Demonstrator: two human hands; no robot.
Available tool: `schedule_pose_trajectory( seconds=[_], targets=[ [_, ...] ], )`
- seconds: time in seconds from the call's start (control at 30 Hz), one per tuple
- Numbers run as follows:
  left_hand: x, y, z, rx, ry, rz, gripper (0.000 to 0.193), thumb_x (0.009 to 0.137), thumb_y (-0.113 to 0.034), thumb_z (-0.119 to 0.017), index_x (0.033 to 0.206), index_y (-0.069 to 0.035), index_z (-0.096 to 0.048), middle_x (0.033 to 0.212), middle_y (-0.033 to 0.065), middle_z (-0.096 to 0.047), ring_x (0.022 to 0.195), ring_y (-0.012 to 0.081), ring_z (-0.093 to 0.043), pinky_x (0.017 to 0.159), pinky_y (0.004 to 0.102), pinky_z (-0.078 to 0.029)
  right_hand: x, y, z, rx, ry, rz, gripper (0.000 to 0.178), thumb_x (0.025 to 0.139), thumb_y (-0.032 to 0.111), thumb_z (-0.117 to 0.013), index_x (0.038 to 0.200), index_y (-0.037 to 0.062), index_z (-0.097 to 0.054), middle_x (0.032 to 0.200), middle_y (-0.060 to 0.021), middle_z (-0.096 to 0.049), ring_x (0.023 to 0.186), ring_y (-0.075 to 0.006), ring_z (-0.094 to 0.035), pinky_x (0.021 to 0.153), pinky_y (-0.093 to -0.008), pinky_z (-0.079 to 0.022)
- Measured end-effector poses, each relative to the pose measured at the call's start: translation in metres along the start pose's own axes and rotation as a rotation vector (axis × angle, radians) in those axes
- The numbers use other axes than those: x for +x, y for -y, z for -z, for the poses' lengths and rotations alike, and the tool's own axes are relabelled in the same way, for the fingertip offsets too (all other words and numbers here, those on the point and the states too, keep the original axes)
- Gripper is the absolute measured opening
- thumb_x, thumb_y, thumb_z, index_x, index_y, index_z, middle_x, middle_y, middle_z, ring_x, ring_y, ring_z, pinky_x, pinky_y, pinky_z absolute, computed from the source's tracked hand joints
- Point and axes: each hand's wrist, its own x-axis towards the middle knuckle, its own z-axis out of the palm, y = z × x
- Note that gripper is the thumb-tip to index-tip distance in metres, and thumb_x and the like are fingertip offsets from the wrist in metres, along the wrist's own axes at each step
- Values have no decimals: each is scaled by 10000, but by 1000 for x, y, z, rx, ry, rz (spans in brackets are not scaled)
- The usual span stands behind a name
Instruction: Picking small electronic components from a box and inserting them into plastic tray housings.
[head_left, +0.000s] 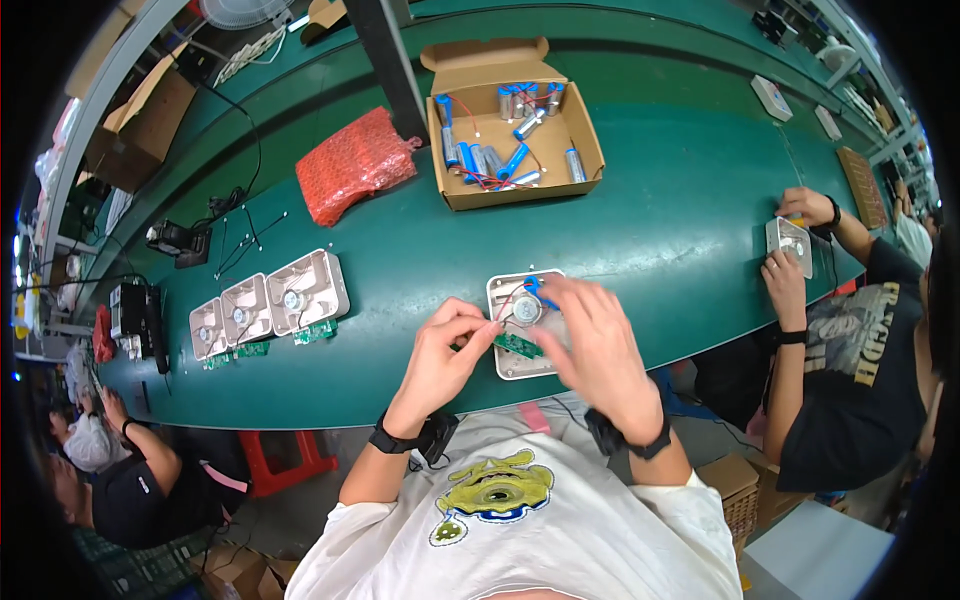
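A white plastic housing [507, 371] lies in front of me, with a round metallic speaker [525, 309] inside it. My left hand [446, 345] is closed in a pinch at the left end of a green circuit board [520, 346], which sits tilted over the near part of the housing. Thin red wires run up from near those fingertips. Over the housing's right side, my right hand [606, 340] has its fingertips bent onto a blue battery [538, 290], the thumb set apart lower down. Part of the battery and the housing's right half are hidden beneath that hand.
An open cardboard box [518, 195] of blue and silver batteries stands beyond. Left of it lies a red bubble-wrap parcel [357, 165]. Three white housings [305, 290] with circuit boards sit at left. On the right a co-worker's hands [785, 280] handle another housing [790, 245].
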Motion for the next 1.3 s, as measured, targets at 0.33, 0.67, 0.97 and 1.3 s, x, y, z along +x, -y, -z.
schedule_pose_trajectory(
  seconds=[0.33,0.67,0.97,1.3],
  targets=[
    [-23,-20,-38,125,15,-350,265,975,-115,-729,1226,-28,-717,1196,133,-652,1084,297,-662,952,389,-544,-40,-4,-53,-414,91,-117,738,898,144,-772,1530,-22,-428,1665,-203,-363,1539,-534,-258,1209,-671,-264],
    [-82,45,267,969,-948,12,349,904,-221,-802,1186,-35,-713,1297,192,-634,1232,359,-603,1019,455,-504,-17,-143,7,-710,-56,-219,778,921,180,-765,1591,52,-392,1640,-163,-429,1522,-484,-334,1216,-581,-323],
    [-103,147,366,878,-724,501,719,706,-506,-910,1242,-62,-729,1518,284,-446,1425,478,-373,1179,530,-374,20,-142,59,-766,-125,-314,805,883,145,-804,1579,44,-411,1614,-216,-437,1512,-474,-356,1216,-550,-341],
    [-62,98,256,855,-681,291,568,718,-440,-893,1158,-101,-770,1556,228,-442,1454,499,-333,1168,602,-364,59,33,-47,-120,210,202,603,897,123,-775,1458,87,-557,1500,-219,-515,1343,-417,-528,1126,-505,-450]
  ],
)
